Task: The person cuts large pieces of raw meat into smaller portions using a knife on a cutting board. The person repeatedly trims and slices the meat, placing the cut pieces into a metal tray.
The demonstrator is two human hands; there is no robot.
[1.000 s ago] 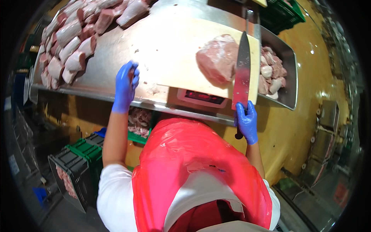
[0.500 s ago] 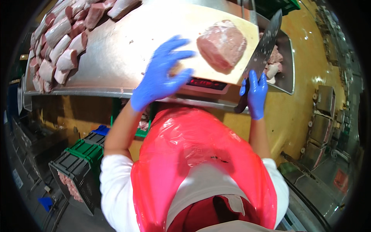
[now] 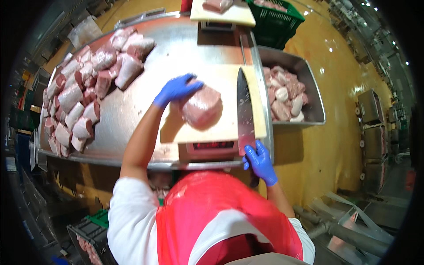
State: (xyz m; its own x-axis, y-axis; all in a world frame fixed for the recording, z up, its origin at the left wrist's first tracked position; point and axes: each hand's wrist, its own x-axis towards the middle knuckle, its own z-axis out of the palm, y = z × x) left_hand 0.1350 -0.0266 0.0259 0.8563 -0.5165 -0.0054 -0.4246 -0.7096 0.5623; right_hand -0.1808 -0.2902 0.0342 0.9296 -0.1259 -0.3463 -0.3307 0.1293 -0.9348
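Note:
A thick, pale pink piece of meat [image 3: 202, 107] is over the cream cutting board [image 3: 176, 132], slightly blurred, with a shadow beside it. My left hand [image 3: 177, 89], in a blue glove, grips its upper left side, the fingers reaching over the top. In my right hand [image 3: 261, 163], also blue-gloved, is the handle of a large knife [image 3: 244, 106]. Its broad dark blade, flecked with bits of meat, points away from me over the board's right part. A scale with a red lit display [image 3: 212, 145] shows at the board's near edge.
Many meat pieces [image 3: 73, 99] are heaped on the left of the steel table [image 3: 119, 115]. Right of it, a metal tub [image 3: 314, 95] holds cut chunks. Another board [image 3: 223, 17] with meat stands at the far side, beside a green crate [image 3: 278, 24].
My left hand has taken hold of the meat, which now sits left of its former place on the board. The knife has swung more upright. The view now takes in more of the table's far side.

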